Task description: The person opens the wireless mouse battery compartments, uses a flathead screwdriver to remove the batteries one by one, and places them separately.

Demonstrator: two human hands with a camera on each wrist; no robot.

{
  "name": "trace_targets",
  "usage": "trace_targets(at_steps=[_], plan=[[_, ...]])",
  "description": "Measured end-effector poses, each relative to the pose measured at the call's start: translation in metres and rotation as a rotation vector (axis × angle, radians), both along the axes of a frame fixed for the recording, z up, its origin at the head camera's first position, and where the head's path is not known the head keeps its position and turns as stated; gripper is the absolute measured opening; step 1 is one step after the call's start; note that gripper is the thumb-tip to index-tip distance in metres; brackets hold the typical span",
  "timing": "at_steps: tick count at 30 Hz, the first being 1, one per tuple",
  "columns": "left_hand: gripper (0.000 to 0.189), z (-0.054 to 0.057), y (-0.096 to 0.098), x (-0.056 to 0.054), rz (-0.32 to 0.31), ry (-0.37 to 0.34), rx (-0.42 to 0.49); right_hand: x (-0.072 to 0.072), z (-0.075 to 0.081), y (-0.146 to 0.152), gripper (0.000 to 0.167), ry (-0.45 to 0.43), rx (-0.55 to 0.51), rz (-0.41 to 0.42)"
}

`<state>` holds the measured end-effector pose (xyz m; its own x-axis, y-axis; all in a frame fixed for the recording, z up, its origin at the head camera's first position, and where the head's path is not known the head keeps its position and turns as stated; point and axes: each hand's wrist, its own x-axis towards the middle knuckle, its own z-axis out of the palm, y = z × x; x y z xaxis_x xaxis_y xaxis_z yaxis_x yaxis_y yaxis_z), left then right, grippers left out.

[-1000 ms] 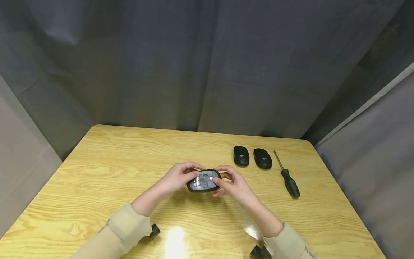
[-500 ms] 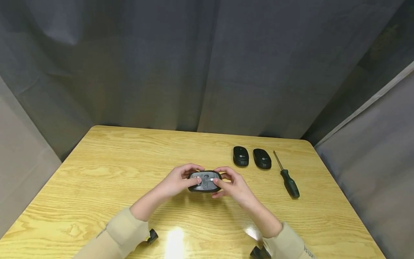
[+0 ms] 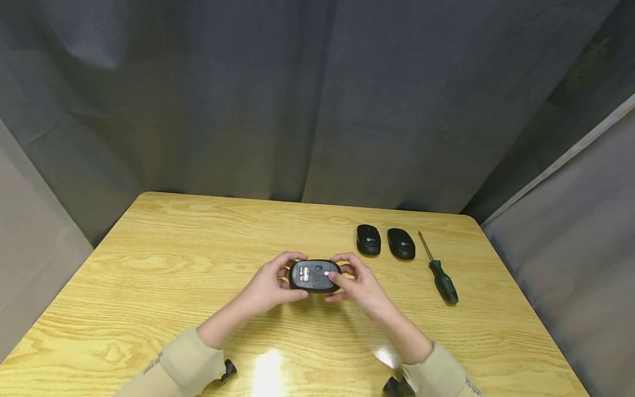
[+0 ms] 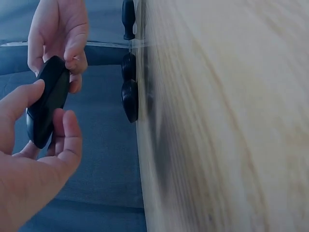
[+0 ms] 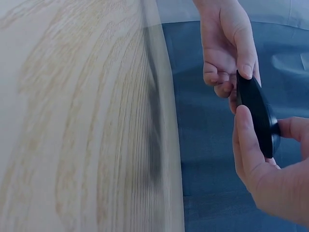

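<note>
Held between both hands above the table is a black computer mouse (image 3: pixel 310 282), its flat underside with a pale label turned up toward the head camera. My left hand (image 3: pixel 265 285) grips its left end, fingers along the far side and thumb at the near edge. At the other end, my right hand (image 3: pixel 364 285) pinches the mouse, with the thumb pressed on the underside beside a small white spot. The left wrist view shows the mouse (image 4: pixel 50 99) edge-on, well off the tabletop. In the right wrist view, fingers of both hands touch the mouse (image 5: pixel 258 116).
Two more black mice, one (image 3: pixel 369 240) left of the other (image 3: pixel 401 244), rest side by side toward the back right. Right of them lies a screwdriver (image 3: pixel 443 282) with a dark green handle. The wooden table (image 3: pixel 188 248) is backed by a grey curtain (image 3: pixel 238 110).
My left thumb has slid off the underside of the mouse to its near edge, uncovering the label. The mouse has levelled and shifted slightly right. My right hand keeps its hold.
</note>
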<state>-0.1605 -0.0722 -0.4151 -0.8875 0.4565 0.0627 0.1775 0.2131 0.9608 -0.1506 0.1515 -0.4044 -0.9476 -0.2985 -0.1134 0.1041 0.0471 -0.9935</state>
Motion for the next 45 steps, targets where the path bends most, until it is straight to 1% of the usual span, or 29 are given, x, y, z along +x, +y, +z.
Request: trace_targets(at_steps=[3,8,13,16,20,23,25,30,33,38,39,45], plan=[[0.065,0.008,0.001,0.005,0.008,-0.010,0.006,0.000,0.001,-0.001,0.041,0.006,0.059,-0.003],[0.061,0.024,0.001,0.013,0.017,-0.030,0.009,-0.001,0.003,-0.005,0.043,0.023,0.204,-0.023],[0.060,0.027,0.002,0.014,0.028,-0.040,0.013,-0.001,0.004,-0.010,0.048,0.030,0.304,-0.026],[0.061,0.026,0.002,0.014,0.031,-0.047,0.021,0.002,0.012,-0.014,0.047,0.047,0.331,-0.024],[0.061,0.027,0.003,0.014,0.033,-0.062,0.037,0.011,0.032,-0.018,0.045,0.067,0.338,-0.013],[0.060,0.025,0.003,0.012,0.031,-0.076,0.053,0.013,0.038,-0.020,0.045,0.071,0.327,-0.012],[0.060,0.021,0.003,0.010,0.030,-0.082,0.058,0.011,0.033,-0.019,0.045,0.071,0.334,-0.020],[0.064,0.006,0.002,0.003,0.037,-0.088,0.073,0.000,0.010,-0.014,0.046,0.089,0.367,-0.039],[0.066,0.001,0.002,0.001,0.038,-0.088,0.084,-0.002,0.005,-0.012,0.047,0.097,0.366,-0.040],[0.066,-0.001,0.000,0.001,0.040,-0.087,0.089,-0.001,0.006,-0.011,0.049,0.088,0.337,-0.044],[0.065,0.002,0.000,0.002,0.042,-0.086,0.089,-0.001,0.006,-0.011,0.050,0.086,0.325,-0.045],[0.064,0.003,-0.005,0.003,0.053,-0.083,0.106,-0.001,0.007,-0.007,0.048,0.077,0.235,-0.047]])
